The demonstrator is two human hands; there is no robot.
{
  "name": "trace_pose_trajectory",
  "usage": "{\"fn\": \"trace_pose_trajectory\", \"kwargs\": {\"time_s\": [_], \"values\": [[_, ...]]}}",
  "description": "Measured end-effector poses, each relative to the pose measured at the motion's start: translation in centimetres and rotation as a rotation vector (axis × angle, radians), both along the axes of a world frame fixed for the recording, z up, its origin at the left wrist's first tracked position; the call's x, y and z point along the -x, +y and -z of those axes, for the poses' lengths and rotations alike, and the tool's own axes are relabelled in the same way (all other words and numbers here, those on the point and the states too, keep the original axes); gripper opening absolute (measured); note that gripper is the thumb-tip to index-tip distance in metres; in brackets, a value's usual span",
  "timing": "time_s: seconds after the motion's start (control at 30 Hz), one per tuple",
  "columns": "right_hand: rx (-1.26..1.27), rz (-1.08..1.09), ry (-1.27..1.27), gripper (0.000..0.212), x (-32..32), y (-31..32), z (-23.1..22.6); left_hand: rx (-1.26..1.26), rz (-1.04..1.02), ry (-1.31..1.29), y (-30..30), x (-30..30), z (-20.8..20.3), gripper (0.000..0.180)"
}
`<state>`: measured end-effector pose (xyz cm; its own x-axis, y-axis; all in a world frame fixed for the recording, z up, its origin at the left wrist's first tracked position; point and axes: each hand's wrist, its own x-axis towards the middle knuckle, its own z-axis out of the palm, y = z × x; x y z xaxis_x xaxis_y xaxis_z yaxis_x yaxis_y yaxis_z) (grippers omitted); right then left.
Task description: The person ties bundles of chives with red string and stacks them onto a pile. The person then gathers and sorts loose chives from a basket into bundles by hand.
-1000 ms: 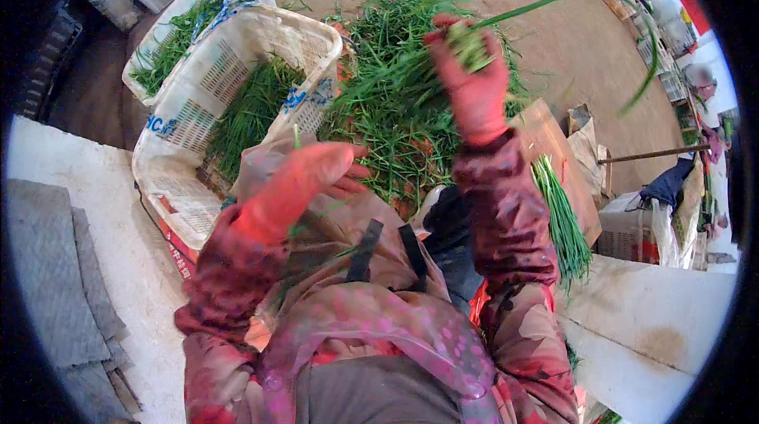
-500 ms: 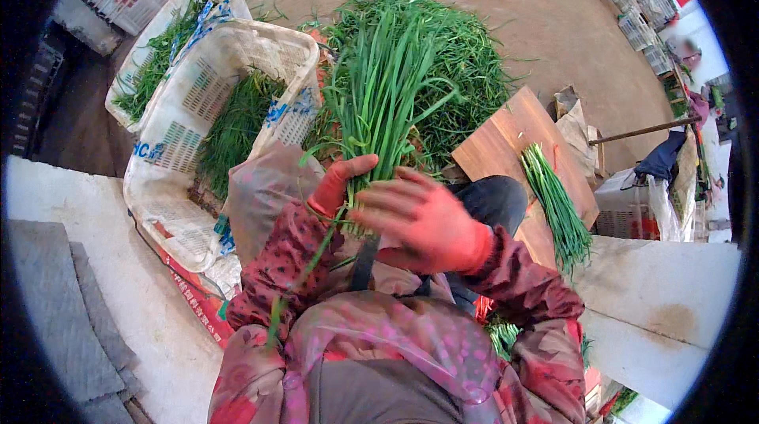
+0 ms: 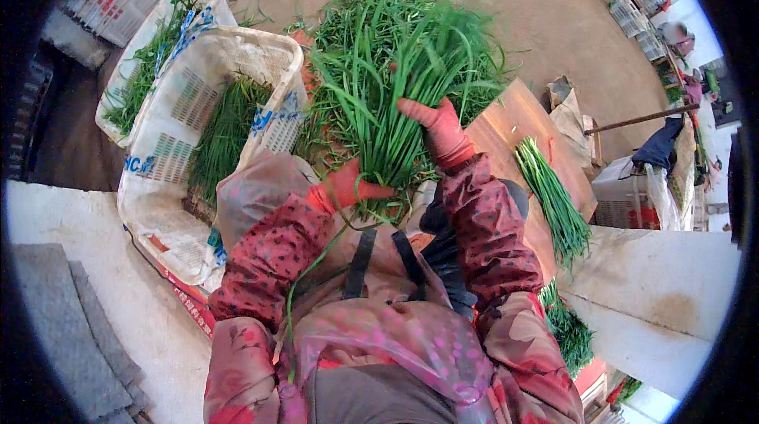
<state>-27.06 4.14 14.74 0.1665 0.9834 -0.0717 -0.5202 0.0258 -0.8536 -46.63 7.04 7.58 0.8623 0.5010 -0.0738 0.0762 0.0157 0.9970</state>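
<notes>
In the middle, a bunch of long green Chinese chives [image 3: 389, 143] is held upright with its leaves fanned out at the far end. My left hand [image 3: 348, 188], in a red glove, is closed round its lower end. Higher up on the right side, my right hand [image 3: 439, 130], in the same kind of glove, is wrapped round the leaves with the thumb showing; its other fingers are mostly hidden. One loose blade [image 3: 304, 274] hangs from near my left hand down over my apron. Behind the bunch lies a large heap of loose chives [image 3: 340, 33].
To the left stand a white plastic basket [image 3: 162, 195] with chives inside and another basket [image 3: 111, 112] behind it. On the right, a wooden board [image 3: 518, 104] bears a neat chive bunch [image 3: 553, 203]. More chives [image 3: 571, 333] lie below the board. A pole [image 3: 640, 119] sticks out beyond.
My right hand has moved from the bunch's lower end up and away onto its leaves. The bunch has spread and tilted rightward. My left hand has kept hold of the lower end.
</notes>
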Motion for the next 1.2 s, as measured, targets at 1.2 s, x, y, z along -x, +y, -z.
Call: {"fn": "trace_pose_trajectory", "kwargs": {"time_s": [1.2], "values": [[0.123,0.14,-0.783,0.032,7.6,-1.4,11.1,1.282,-0.435,-0.286,-1.8,0.8,4.4,0.057]]}}
